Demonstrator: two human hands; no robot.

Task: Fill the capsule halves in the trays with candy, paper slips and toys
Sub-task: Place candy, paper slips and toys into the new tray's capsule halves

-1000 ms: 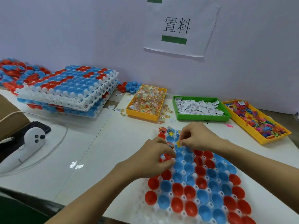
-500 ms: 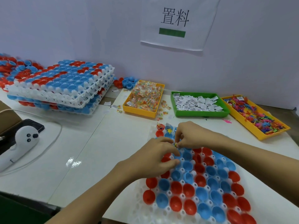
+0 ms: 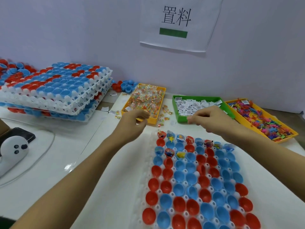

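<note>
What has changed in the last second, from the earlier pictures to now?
Both hands left the capsule tray and moved forward to the bins: the left hand to the near edge of the candy bin, the right hand to the near edge of the paper slip bin. Whether either holds anything cannot be told. The toy bin and stacked trays stayed put.

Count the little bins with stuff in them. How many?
3, side by side at the back: the yellow candy bin on the left, green paper-slip bin in the middle, yellow toy bin on the right.
</note>
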